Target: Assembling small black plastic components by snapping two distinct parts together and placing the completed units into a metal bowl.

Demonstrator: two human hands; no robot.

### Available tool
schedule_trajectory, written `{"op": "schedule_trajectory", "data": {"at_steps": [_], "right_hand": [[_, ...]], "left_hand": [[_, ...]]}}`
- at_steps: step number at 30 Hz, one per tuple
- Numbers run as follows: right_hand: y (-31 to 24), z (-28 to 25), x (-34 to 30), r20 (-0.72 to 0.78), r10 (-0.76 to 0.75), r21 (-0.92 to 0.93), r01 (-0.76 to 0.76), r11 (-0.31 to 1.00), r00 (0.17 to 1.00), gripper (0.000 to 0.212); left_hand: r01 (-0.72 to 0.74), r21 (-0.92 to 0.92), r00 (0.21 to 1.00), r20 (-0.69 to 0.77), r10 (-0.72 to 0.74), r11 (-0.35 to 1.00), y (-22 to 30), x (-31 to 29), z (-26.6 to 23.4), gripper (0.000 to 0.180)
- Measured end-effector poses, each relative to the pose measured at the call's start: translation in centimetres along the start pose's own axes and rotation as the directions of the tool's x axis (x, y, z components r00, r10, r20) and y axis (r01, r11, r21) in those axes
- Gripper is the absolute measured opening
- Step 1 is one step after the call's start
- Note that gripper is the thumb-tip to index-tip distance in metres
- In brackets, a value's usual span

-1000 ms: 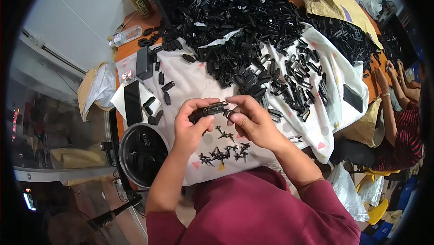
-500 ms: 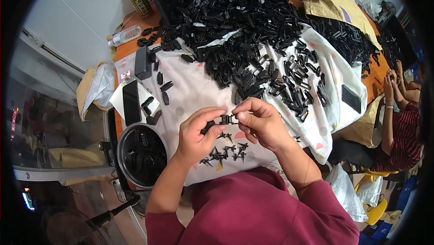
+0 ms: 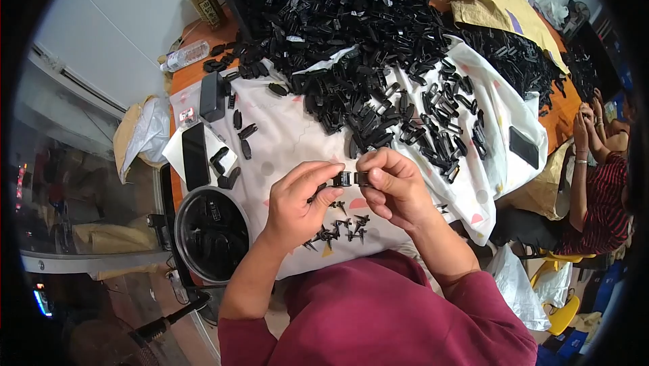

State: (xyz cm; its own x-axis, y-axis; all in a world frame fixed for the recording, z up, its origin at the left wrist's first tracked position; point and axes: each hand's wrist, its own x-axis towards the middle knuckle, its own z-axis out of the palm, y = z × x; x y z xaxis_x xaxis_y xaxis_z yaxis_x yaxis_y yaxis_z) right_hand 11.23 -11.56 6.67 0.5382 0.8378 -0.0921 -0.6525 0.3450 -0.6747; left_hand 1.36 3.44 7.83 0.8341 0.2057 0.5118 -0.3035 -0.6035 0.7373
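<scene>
Over the front of the cloth, my left hand [image 3: 299, 198] is closed, its fingertips and thumb pinching a black plastic part [image 3: 342, 179] whose open-framed end sticks out. Just right of it, my right hand [image 3: 400, 189] pinches a smaller black plastic piece [image 3: 362, 179] between thumb and fingers. The two pieces face each other with a narrow gap. My fingers hide most of both. Below my hands, several small pointed black pieces [image 3: 360, 221] lie scattered on the white patterned cloth [image 3: 284, 126].
A large heap of black plastic parts [image 3: 324, 48] fills the far side. At left are a round dark pan [image 3: 178, 244], a phone [image 3: 195, 156], a black box [image 3: 213, 95] and a clear bottle [image 3: 186, 56]. Another phone [image 3: 524, 148] lies right, near a striped-shirted co-worker [image 3: 602, 193].
My right hand has moved slightly right, its fingers curling in more, and the small black piece now shows between its fingertips. My left hand stays nearly in place, still gripping its part.
</scene>
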Motion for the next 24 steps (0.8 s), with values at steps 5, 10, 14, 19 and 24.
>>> {"op": "schedule_trajectory", "data": {"at_steps": [5, 10, 14, 19, 24], "right_hand": [[-0.1, -0.2, 0.1, -0.039, 0.076, -0.01, -0.076, 0.997, 0.996, 0.007], [-0.2, 0.3, -0.2, -0.119, 0.112, -0.126, -0.127, 0.984, 0.987, 0.008], [0.4, -0.6, -0.3, -0.117, 0.069, -0.265, -0.098, 0.959, 0.991, 0.008], [1.2, 0.1, 0.0, -0.089, 0.03, -0.236, -0.05, 0.97, 0.996, 0.007], [2.5, 0.1, -0.5, 0.092, -0.475, -0.841, 0.323, 0.434, 0.875, 0.009]], "left_hand": [[0.013, -0.01, 1.0, -0.006, -0.013, 1.0, -0.3, -0.5, 0.1, 0.029], [0.039, -0.037, 0.999, 0.009, -0.039, 0.999, 0.0, -1.0, 0.2, 0.028], [-0.137, 0.287, 0.989, 0.092, 0.115, 0.948, 0.2, -0.8, 0.0, 0.026], [0.533, -0.519, 0.826, 0.146, -0.545, 0.668, -1.3, -2.9, 2.5, 0.03], [0.399, -0.632, 0.857, -0.001, -0.516, 0.664, -1.5, -3.1, 4.8, 0.032]]}}
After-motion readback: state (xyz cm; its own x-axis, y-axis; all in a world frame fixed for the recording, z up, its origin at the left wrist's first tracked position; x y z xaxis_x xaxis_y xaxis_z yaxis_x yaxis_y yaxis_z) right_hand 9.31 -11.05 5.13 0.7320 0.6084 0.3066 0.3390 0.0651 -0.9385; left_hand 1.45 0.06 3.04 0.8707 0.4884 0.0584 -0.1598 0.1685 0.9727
